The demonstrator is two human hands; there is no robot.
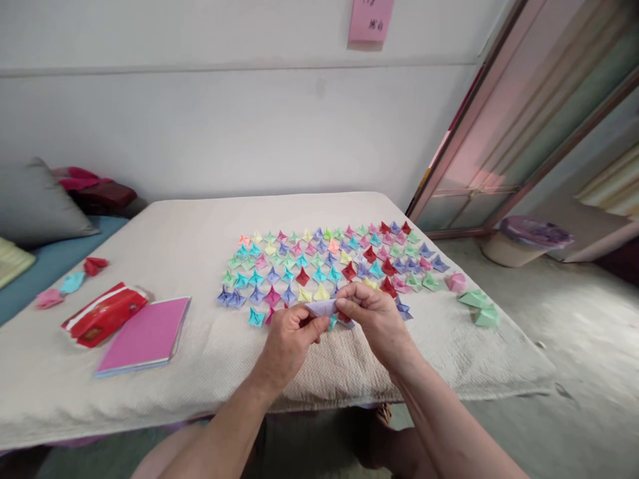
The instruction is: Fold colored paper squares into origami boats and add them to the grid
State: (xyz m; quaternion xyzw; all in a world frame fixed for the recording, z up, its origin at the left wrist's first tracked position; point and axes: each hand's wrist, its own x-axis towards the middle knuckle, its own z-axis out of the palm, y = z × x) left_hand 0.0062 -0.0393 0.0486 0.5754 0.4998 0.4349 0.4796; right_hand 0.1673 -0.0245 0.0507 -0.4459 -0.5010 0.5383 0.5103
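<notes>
Lilac paper (322, 307) held above the table's (187, 233) near edge, centre. Left hand (292, 336): thumb and fingers closed round its left end. Right hand (372, 316): pinching the right end; likely a two-ended grip to keep creases firm. Folded shapes (302, 277) set in rows beyond, reaching the right edge, perhaps for easy counting. Coloured sheets (144, 336) lie toward the near-left corner, red packet (104, 314) overlapping them, apparently put aside from the working space.
</notes>
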